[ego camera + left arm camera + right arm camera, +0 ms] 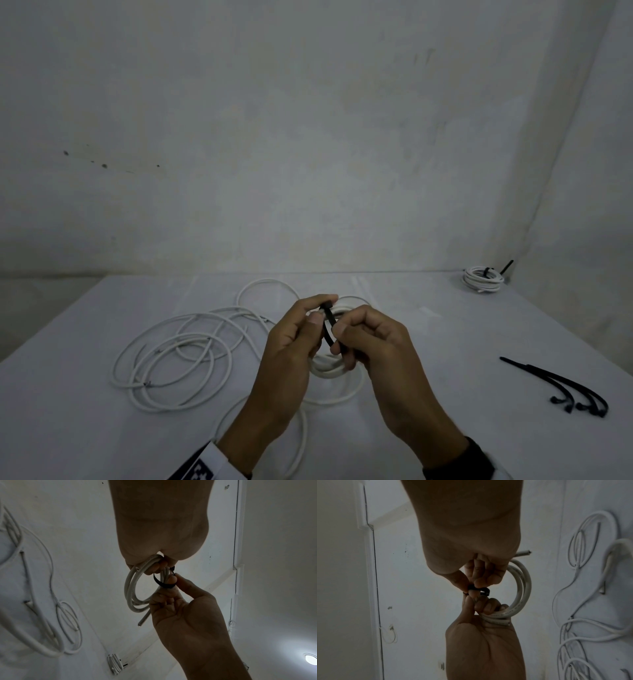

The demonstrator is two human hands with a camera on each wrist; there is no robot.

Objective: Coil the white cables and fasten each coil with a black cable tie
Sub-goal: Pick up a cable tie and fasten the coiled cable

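With my left hand (291, 342) pinching the black plastic cable tie (329, 325) and small white cable coil (135, 588), my right grip (370, 346) should feed the tail squarely, I judge

Head downward; wrists close (shared hands (329, 346))

A small coil of white cable (329, 370) is held above the worktop, a black cable tie (329, 325) looped around its strands. Loose white cables (178, 353) sprawl to the left; a tied coil (482, 279) lies far right, spare black ties (568, 390) nearer.
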